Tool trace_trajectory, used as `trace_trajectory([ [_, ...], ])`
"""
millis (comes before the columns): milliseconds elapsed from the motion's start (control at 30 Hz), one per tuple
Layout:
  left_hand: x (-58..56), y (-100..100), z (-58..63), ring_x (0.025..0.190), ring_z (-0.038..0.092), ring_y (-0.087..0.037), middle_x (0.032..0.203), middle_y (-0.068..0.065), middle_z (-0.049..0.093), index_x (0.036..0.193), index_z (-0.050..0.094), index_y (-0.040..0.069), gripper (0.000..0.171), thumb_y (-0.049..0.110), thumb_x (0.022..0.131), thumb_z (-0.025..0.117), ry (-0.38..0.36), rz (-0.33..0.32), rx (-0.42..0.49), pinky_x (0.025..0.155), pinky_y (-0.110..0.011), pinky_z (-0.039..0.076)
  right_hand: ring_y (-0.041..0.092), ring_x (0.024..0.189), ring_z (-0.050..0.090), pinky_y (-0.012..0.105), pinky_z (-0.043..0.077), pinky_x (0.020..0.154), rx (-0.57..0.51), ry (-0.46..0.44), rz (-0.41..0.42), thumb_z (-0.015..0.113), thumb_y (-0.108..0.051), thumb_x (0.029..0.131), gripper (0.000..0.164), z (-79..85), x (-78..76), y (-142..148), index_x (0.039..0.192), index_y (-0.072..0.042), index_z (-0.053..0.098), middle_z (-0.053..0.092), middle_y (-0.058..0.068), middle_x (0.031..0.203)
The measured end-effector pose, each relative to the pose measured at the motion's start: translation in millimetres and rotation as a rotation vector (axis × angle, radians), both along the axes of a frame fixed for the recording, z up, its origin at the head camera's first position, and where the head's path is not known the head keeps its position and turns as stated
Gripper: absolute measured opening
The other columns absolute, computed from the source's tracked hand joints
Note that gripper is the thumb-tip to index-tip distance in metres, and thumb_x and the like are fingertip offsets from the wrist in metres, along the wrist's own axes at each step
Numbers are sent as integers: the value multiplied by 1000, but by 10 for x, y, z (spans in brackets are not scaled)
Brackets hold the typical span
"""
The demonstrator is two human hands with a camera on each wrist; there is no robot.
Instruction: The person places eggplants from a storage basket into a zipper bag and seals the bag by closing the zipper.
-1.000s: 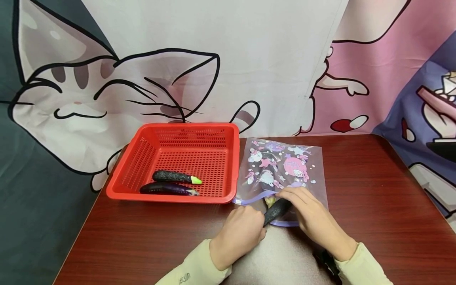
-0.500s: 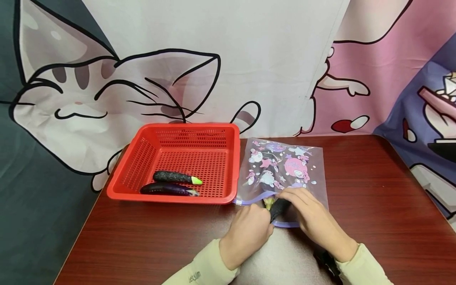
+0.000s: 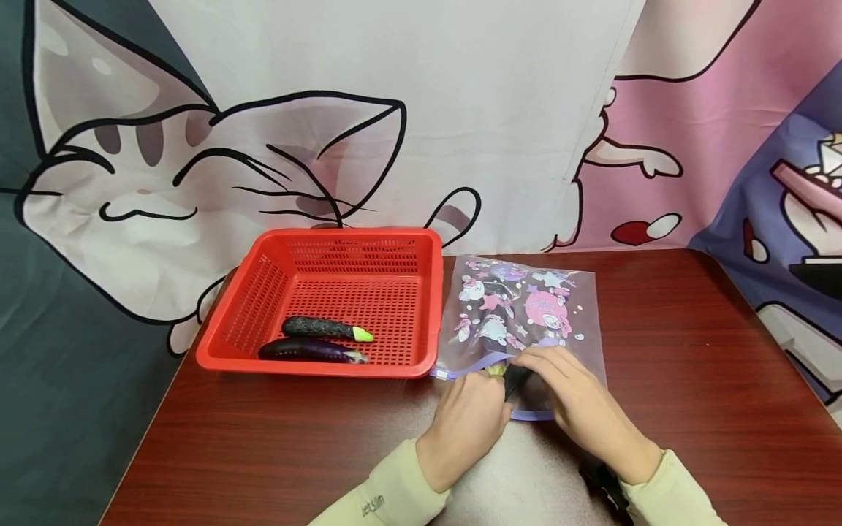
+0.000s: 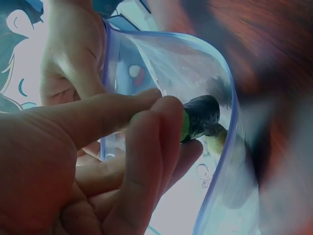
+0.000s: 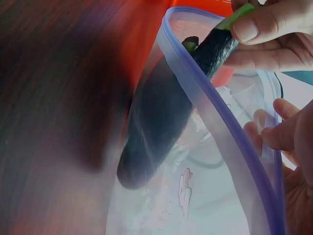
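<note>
My left hand (image 3: 463, 427) pinches the light green end of a dark, rough-skinned cucumber (image 5: 215, 51), thumb against fingertips. Its dark end points down into the mouth of a clear zip bag (image 3: 526, 307) with pink and white cartoon prints and a purple zip edge. Inside lies a second dark vegetable (image 5: 159, 112), seen through the plastic, with a greenish stem end that looks like an eggplant's. My right hand (image 3: 579, 402) grips the bag's far-side edge, thumb and fingers on either side of the plastic, so the mouth stands apart.
Left of the bag stands a red perforated basket (image 3: 430, 292). Another dark cucumber (image 3: 319, 326) with a green tip and a purple eggplant (image 3: 305, 349) lie in it. All rest on a brown wooden table (image 3: 263, 446), backed by a cartoon-print cloth (image 3: 500, 109).
My left hand has moved right and slightly up with the cucumber, which has gone further into the bag, less of it showing. The right hand has stayed at the bag's edge.
</note>
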State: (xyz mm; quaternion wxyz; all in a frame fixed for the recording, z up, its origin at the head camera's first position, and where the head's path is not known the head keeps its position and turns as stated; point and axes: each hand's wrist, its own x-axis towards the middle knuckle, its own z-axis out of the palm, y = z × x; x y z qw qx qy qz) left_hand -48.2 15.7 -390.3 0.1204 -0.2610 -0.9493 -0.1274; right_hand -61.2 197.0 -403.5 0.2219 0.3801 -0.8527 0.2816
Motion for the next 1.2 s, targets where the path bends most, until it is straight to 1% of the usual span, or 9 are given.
trace_trajectory([
  [133, -12, 14, -18, 52, 59, -12, 60, 6, 56, 65, 61, 14, 14, 20, 68, 74, 0, -23, 38, 40, -25, 40, 19, 104, 51, 19, 29, 98, 1, 3, 4, 26, -13, 96, 40, 3, -1, -2, 118, -6, 59, 57, 3, 114],
  [233, -17, 26, -31, 53, 59, -12, 62, 6, 57, 66, 62, 15, 10, 17, 69, 72, 14, -36, 51, 41, -24, 41, 19, 104, 51, 19, 28, 98, 2, 2, 5, 26, -11, 93, 41, -2, 0, -1, 118, -6, 59, 57, 3, 114],
  [367, -22, 43, -49, 59, 61, -11, 70, 5, 61, 73, 66, 14, 7, 17, 70, 72, 24, -60, 77, 47, -23, 45, 19, 104, 51, 18, 28, 98, 5, 0, 3, 25, -8, 89, 44, -6, 2, 0, 119, -6, 59, 57, 2, 114],
  [467, -24, 52, -62, 66, 63, -11, 77, 4, 63, 78, 69, 12, 10, 16, 71, 73, 9, -77, 107, 53, -22, 48, 19, 105, 51, 18, 28, 98, 7, 3, 2, 25, -8, 89, 44, -9, 2, -1, 119, -6, 59, 57, 2, 114],
  [567, -30, 61, -74, 69, 63, -10, 81, 5, 63, 80, 70, 11, 9, 14, 71, 72, -5, -86, 132, 56, -21, 49, 19, 105, 51, 18, 28, 98, 8, 6, 4, 25, -8, 89, 45, -13, -1, 1, 119, -5, 58, 57, 3, 114],
  [700, -48, 70, -88, 70, 63, -9, 81, 4, 63, 80, 69, 11, 9, 10, 71, 70, -12, -99, 152, 56, -20, 48, 20, 105, 51, 19, 28, 99, 1, 11, 8, 25, -8, 90, 44, -16, -1, 0, 119, -4, 58, 57, 4, 114],
  [900, -73, 84, -120, 68, 63, -9, 79, 3, 63, 80, 69, 9, 11, 4, 70, 66, 5, -118, 159, 54, -19, 48, 19, 104, 51, 19, 29, 98, -10, 14, 14, 27, -12, 96, 40, -11, 2, -11, 119, -5, 58, 57, 4, 114],
  [1067, -78, 115, -156, 64, 61, -10, 71, 5, 58, 74, 66, 12, 10, 4, 69, 63, 27, -120, 145, 50, -20, 46, 18, 104, 51, 18, 29, 97, -10, 9, 6, 26, -14, 97, 40, -10, 8, -6, 119, -5, 58, 57, 3, 114],
  [1200, -91, 137, -173, 60, 59, -10, 64, 5, 54, 66, 61, 14, 11, 4, 70, 63, 52, -117, 130, 47, -21, 44, 18, 104, 51, 18, 29, 98, -7, 13, 5, 25, -14, 98, 41, -6, 5, -4, 119, -5, 58, 57, 3, 114],
])
